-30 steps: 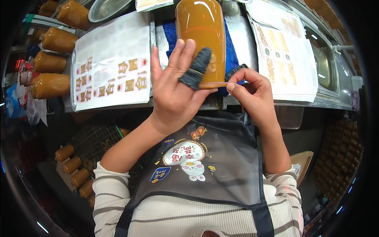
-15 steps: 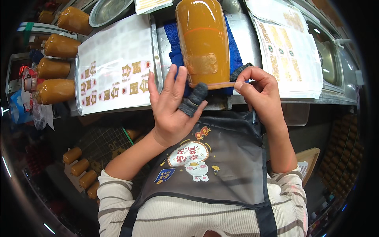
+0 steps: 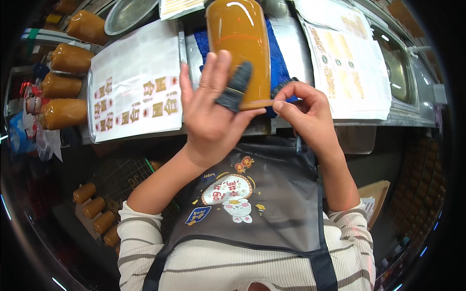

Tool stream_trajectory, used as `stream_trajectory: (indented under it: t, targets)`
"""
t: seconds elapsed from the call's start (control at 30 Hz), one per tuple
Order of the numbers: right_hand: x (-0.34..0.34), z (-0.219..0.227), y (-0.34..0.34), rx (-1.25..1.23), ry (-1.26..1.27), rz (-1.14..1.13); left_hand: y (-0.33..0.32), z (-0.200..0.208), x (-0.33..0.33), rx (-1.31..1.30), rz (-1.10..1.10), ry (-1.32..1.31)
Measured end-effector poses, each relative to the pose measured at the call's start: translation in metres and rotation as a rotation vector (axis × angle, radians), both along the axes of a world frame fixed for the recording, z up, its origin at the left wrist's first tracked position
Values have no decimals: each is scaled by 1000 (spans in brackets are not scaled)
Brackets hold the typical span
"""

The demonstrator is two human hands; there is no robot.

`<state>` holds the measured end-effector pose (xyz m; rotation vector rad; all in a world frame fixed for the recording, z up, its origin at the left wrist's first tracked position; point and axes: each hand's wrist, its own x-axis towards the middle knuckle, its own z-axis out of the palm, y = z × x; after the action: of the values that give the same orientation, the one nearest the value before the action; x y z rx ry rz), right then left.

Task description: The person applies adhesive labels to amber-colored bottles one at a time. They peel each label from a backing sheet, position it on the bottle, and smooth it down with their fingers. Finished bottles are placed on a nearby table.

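Observation:
A glossy brown glazed jar (image 3: 237, 36) lies on its side on a blue towel (image 3: 278, 56), one end toward me. My left hand (image 3: 206, 114) is open, fingers stretched out along the jar's left side near that end. A dark cover (image 3: 234, 89) wraps its index finger. With thumb and index finger, my right hand (image 3: 308, 109) pinches the right end of a thin pinkish-brown strip (image 3: 257, 104) running across the jar's near end. Another dark finger cover (image 3: 282, 88) shows on the right hand. The left hand hides part of the jar's surface.
Left of the jar, a tray (image 3: 91, 114) bears a white sheet with gold and red decals. More decal sheets (image 3: 374, 97) lie at right, beside a metal sink (image 3: 415, 92). Several brown jars (image 3: 65, 114) line the far left. A metal bowl (image 3: 127, 17) stands at the back.
My left hand has moved up and over the jar's near part, covering the raised decal that showed before. The right hand keeps its pinch. The whole view has shifted slightly.

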<state>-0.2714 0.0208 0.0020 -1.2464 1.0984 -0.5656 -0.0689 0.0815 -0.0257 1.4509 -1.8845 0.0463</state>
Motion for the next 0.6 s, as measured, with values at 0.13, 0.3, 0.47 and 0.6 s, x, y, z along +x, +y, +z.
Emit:
stream_trajectory:
  t: [0.13,0.3,0.47,0.6]
  targets:
    - [2,1,3,-51,7,-14,11,-3,3,106,20,188]
    - [1,-3,3,-82,-23,-19,45,-20,10,154,23,178]
    - [-3,-6,2,-42,-47,-49,39,-16,3,64,12,60]
    - [-3,-7,0,-34,-64,-40,31,-7,0,28,-1,6]
